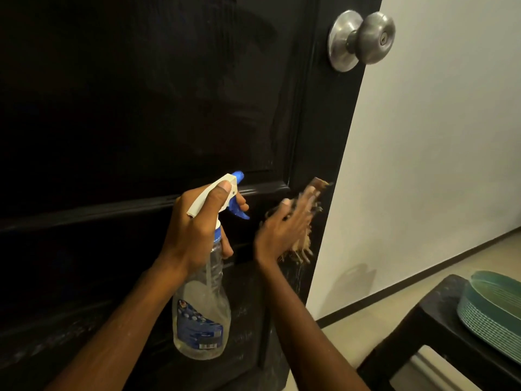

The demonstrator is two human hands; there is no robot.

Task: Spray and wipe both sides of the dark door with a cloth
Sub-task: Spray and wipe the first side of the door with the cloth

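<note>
The dark panelled door (141,108) fills the left and middle of the view, its free edge on the right. My left hand (194,230) grips the neck of a clear spray bottle (201,314) with a white and blue trigger head, nozzle facing the door. My right hand (284,224) is blurred and presses a tan, frayed cloth (300,251) flat against the door's right stile, below the knob. Most of the cloth is hidden under the hand.
A round metal door knob (362,39) sticks out near the door's top right edge. A white wall (437,136) with a dark skirting lies beyond. A dark stool (423,334) carrying a green woven basket (490,309) stands at the lower right.
</note>
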